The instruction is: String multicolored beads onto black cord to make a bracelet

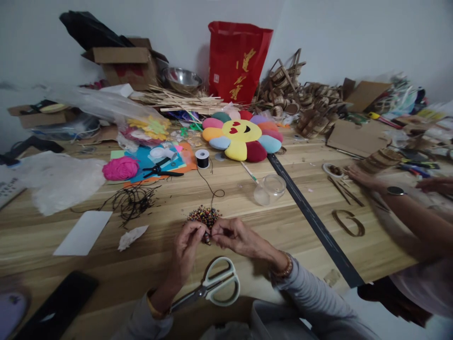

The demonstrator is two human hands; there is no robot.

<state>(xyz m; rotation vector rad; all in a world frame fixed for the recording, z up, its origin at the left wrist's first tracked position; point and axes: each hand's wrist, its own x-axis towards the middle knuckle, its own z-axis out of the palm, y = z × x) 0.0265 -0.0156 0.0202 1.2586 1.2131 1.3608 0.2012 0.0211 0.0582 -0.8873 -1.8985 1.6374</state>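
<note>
A small pile of multicoloured beads (204, 215) lies on the wooden table just beyond my fingertips. My left hand (187, 241) and my right hand (239, 238) meet over its near edge, each with thumb and forefinger pinched. Between them is a short string of beads (207, 239), partly hidden by the fingers. Thin black cord runs in a loose curl from a white-rimmed spool (202, 159) down to the pile. Below my hands lie scissors (221, 282) with pale handles, close to my left wrist.
A clear jar (271, 190) and a dark strip (311, 217) lie to the right. Tangled black cord (136, 200), white paper (83, 233) and a black phone (58, 307) are leftward. A flower cushion (244, 134) sits behind. Another person's arm (399, 196) reaches in at right.
</note>
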